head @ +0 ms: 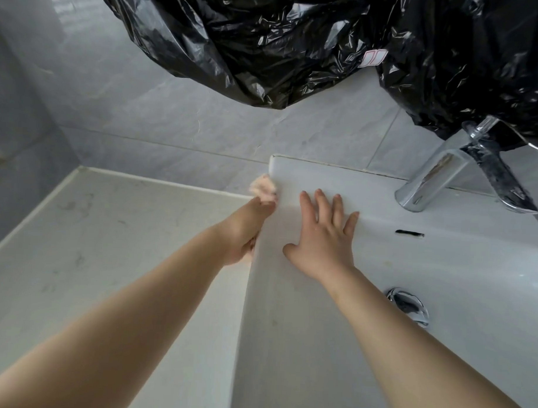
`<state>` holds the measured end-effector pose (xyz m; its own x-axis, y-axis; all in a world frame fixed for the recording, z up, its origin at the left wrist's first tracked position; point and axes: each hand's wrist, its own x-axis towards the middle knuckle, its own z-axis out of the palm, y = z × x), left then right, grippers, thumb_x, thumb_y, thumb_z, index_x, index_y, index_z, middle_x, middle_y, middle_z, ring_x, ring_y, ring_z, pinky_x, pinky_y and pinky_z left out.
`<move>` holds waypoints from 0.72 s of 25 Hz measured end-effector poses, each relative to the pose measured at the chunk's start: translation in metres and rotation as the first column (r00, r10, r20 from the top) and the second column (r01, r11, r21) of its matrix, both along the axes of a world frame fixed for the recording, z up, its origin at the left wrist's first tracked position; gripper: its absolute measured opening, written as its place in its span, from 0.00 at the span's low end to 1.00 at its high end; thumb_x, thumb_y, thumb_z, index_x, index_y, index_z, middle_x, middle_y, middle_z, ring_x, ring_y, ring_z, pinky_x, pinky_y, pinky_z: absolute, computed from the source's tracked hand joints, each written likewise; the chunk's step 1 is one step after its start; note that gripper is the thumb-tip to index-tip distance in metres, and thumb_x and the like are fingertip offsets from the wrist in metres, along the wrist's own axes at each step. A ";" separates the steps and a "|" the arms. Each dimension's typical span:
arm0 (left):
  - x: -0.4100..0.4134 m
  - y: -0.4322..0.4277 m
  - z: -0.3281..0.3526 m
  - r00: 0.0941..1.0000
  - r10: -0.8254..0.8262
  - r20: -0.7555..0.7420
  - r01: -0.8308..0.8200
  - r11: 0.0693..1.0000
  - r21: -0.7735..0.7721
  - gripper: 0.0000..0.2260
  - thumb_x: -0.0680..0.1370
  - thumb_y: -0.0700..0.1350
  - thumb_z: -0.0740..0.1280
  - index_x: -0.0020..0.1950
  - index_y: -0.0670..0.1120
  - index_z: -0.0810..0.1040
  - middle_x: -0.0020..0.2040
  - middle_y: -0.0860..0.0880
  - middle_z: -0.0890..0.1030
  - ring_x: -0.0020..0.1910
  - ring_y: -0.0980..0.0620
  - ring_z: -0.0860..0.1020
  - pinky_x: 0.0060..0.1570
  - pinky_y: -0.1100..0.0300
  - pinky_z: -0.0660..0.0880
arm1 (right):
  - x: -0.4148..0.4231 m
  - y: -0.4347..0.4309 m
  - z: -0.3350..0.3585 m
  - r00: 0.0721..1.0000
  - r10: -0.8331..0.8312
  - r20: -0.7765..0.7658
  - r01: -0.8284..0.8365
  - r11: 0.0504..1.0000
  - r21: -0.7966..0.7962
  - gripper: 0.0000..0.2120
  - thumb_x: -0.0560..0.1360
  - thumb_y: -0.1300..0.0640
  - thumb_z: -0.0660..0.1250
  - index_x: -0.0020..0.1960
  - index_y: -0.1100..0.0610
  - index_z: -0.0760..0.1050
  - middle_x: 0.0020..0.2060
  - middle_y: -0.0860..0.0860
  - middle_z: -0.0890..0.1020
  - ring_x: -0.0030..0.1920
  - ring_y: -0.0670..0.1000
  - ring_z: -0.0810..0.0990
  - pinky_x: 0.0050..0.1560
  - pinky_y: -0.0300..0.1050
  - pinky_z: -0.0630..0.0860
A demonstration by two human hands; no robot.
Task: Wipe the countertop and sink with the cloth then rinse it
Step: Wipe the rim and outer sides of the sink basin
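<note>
Both forearms are seen reaching forward from the lower edge. The drain plug (409, 305) lies in the basin just right of the right forearm. The right hand (324, 236) is laid flat, palm down, on the left rim of the sink (288, 326), fingers straight and spread.

The left hand (245, 233) is held in the gap where the sink's outer left wall meets the worktop (107, 244). Its fingers are partly hidden by the sink's edge. The pale pink cloth (263, 188) is gripped in it and pressed to the sink wall. The cloth is blurred and sticks out past the fingertips near the sink's back left corner. Faint marks are noted on the worktop.

Further back, an overflow slot (409, 233) is seen in the basin wall and a chrome tap (439, 176) stands on the back rim. Grey wall tiles (173, 118) lie behind. A crumpled black plastic bag (297, 46) hangs across the top. It overlaps the top of the tap and bears a white label (373, 58).
</note>
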<state>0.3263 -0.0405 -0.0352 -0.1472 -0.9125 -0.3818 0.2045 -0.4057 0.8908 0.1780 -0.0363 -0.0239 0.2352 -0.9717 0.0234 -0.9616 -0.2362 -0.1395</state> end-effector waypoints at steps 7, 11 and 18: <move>-0.001 0.106 -0.035 0.975 0.000 -0.222 0.023 0.995 0.099 0.13 0.78 0.59 0.60 0.44 0.50 0.71 0.40 0.46 0.59 0.39 0.46 0.56 0.43 0.55 0.59 | 0.001 0.001 -0.003 1.000 -0.014 -0.014 0.014 1.000 -0.019 0.43 0.71 0.48 0.65 0.77 0.51 0.43 0.77 0.52 0.44 0.76 0.60 0.37 0.72 0.65 0.37; -0.012 0.083 0.010 0.994 0.097 -0.048 -0.104 0.979 -0.174 0.10 0.82 0.50 0.53 0.51 0.55 0.74 0.38 0.54 0.78 0.40 0.55 0.75 0.45 0.61 0.67 | -0.002 0.000 0.001 1.000 -0.016 0.011 0.016 1.000 0.013 0.43 0.71 0.48 0.65 0.77 0.50 0.42 0.77 0.51 0.43 0.76 0.59 0.36 0.73 0.62 0.36; -0.012 0.155 0.020 0.976 0.001 0.219 0.020 0.995 -0.095 0.08 0.80 0.48 0.59 0.49 0.50 0.77 0.40 0.53 0.77 0.37 0.56 0.71 0.41 0.64 0.67 | -0.001 0.004 0.005 1.000 -0.012 0.024 0.011 0.999 0.038 0.42 0.72 0.48 0.64 0.77 0.50 0.42 0.77 0.50 0.42 0.76 0.58 0.36 0.73 0.60 0.35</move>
<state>0.3143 0.1143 -0.0154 -0.0788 -0.9454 -0.3163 -0.0026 -0.3170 0.9484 0.1771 -0.0321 -0.0191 0.2236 -0.9746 -0.0078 -0.9605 -0.2190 -0.1719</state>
